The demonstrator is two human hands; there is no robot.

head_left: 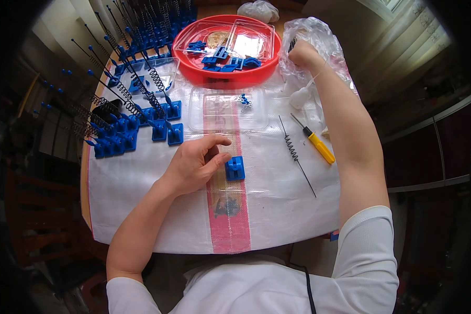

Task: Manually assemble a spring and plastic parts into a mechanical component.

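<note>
My left hand (196, 161) rests over the middle of the table, its thumb and forefinger apart with nothing between them. Just by the thumb tip sits a small blue plastic base (235, 168); whether they touch I cannot tell. My right hand (305, 54) reaches far right to a crumpled clear plastic bag (323, 37), fingers curled closed. A short black coil spring (292, 44) shows at those fingers, partly hidden by them. Nearer me lie a black wire with a coiled middle (291, 148) and a yellow-handled screwdriver (320, 147).
Blue bases with upright coiled wires (157, 86) crowd the left and back left. A red round tray (226, 75) holds clear boxes and blue parts. In front of it is a clear lid (209, 112) with small blue and white pieces (244, 102). White sheeting (162, 220) covers the table.
</note>
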